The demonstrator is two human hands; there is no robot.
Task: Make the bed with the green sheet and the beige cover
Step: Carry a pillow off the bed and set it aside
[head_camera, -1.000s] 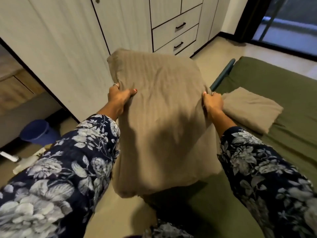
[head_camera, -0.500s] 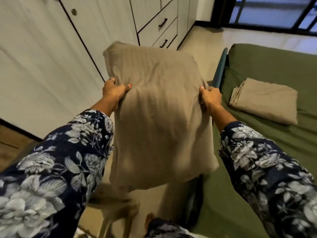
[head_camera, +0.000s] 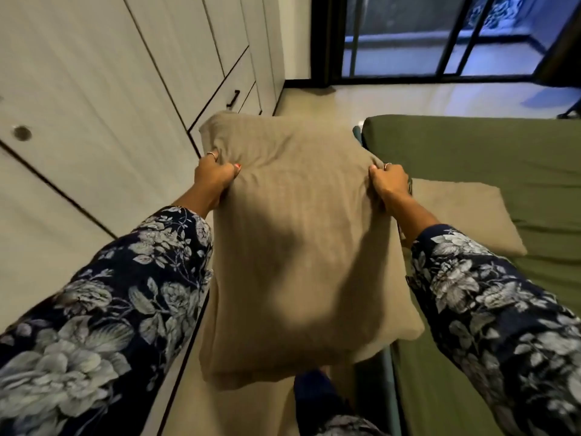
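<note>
A pale wardrobe wall with flat doors and a drawer with a dark handle is seen along the left side, and dark-framed glass doors are seen at the far end of the room above a light floor. The right side is taken up by the bed, over which the green sheet is spread smooth. A beige pillow is held up in the air in the middle of the view, beside the bed's left edge, its lower end hanging above the floor. A folded beige cover is laid flat on the green sheet, just behind the right wrist. Both forearms are covered by dark floral sleeves. The pillow's left edge is gripped by the left hand, thumb on the near face, and its right edge is gripped by the right hand likewise; the hands are kept well apart. A ring is worn on each hand.
</note>
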